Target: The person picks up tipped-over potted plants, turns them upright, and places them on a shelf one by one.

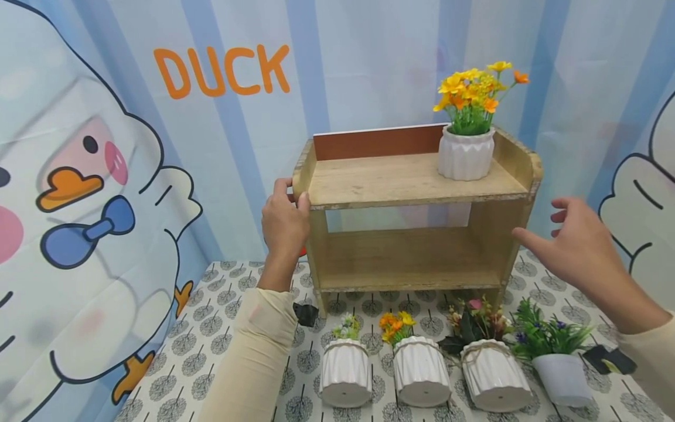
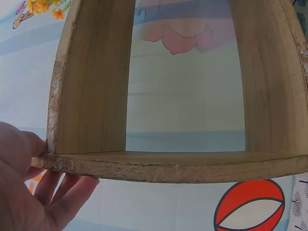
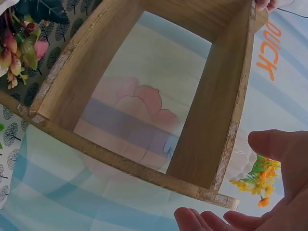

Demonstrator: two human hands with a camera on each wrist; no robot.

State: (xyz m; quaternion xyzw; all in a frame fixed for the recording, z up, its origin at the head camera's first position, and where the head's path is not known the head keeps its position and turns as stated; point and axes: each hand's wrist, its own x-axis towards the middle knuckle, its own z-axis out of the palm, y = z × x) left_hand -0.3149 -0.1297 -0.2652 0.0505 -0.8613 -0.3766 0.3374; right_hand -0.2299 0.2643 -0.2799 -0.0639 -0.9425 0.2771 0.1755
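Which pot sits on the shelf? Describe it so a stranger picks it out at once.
Find the wooden shelf that the left hand grips. On its top board, near the right end, stands a fluted white pot with yellow and orange flowers. It alone is up on the shelf; the four other pots are on the patterned cloth below.
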